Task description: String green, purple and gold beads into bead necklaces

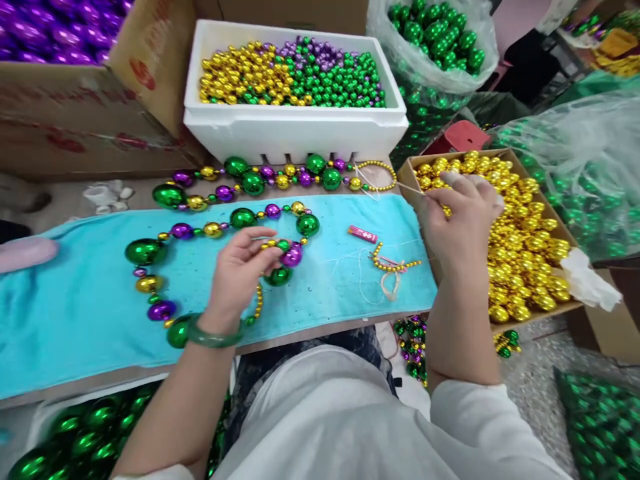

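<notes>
In the fingers of the left hand (235, 273), pinched narrow, a few small gold and green beads of a bead strand (145, 252). Curving from there in a wide loop over the turquoise cloth (80, 307) on the worktop (70, 191), with big green, purple and gold balls and smaller beads between. Just below the same hand, a short tail of little gold beads (259, 301); around the wrist, a green bangle (213, 339). In the bunched fingers of the right hand (460, 220), raised above a cardboard box (411, 177) of gold balls, a white thread (410, 189) drawn out leftward; cannot tell whether anything else is gripped there. Along the far edge of the cloth, a second strand (253, 183) in two rows, with a gold bead loop (383, 164) at the right end. Right of the left hand, lying on the cloth, a small pink packet (363, 233) and a short string of gold beads (400, 266). Farther back, a white foam box (300, 132) of gold, purple and green beads. At upper left, a carton (150, 73) of shiny purple balls; at lower left, large green balls (85, 420)
</notes>
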A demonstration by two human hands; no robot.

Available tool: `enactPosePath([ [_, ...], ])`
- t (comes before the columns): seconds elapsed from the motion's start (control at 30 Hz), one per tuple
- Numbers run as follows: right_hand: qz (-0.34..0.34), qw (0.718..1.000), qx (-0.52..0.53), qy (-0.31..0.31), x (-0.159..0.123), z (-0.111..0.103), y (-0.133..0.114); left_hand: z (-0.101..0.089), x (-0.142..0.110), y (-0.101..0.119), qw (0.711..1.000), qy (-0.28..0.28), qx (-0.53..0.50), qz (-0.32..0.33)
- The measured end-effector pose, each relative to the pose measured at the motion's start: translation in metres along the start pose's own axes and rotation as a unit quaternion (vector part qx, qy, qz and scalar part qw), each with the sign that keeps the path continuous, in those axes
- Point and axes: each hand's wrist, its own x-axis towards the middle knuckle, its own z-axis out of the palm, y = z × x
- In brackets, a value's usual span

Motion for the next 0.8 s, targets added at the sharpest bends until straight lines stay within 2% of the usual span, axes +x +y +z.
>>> enactPosePath([
  [0.07,0.020,0.993,0.115,-0.021,-0.016,0.007,-0.021,0.007,-0.003,-0.004,0.999,-0.030,-0.003,-0.020],
  [0.1,0.038,0.980,0.187,-0.053,-0.025,0.012,-0.032,0.010,-0.004,-0.005,0.999,-0.042,-0.003,-0.025],
  [0.17,0.074,0.935,0.312,-0.150,-0.040,0.025,-0.053,0.013,-0.005,-0.006,0.997,-0.066,-0.003,-0.031],
  [0.27,0.105,0.868,0.401,-0.274,-0.050,0.048,-0.075,0.014,-0.008,-0.006,0.993,-0.109,-0.011,-0.037],
  [0.43,0.116,0.744,0.489,-0.439,-0.041,0.080,-0.079,0.009,-0.013,-0.009,0.979,-0.203,-0.014,-0.029],
  [0.53,0.127,0.678,0.511,-0.513,-0.039,0.089,-0.074,0.004,-0.014,-0.009,0.976,-0.219,0.004,-0.017],
  [0.57,0.135,0.668,0.515,-0.520,-0.040,0.091,-0.073,0.003,-0.014,-0.009,0.976,-0.218,0.010,-0.016],
  [0.63,0.153,0.665,0.518,-0.516,-0.041,0.095,-0.072,0.000,-0.014,-0.008,0.977,-0.214,0.019,-0.018],
  [0.8,0.168,0.696,0.518,-0.468,-0.040,0.093,-0.072,-0.002,-0.015,-0.009,0.976,-0.213,0.042,-0.023],
])
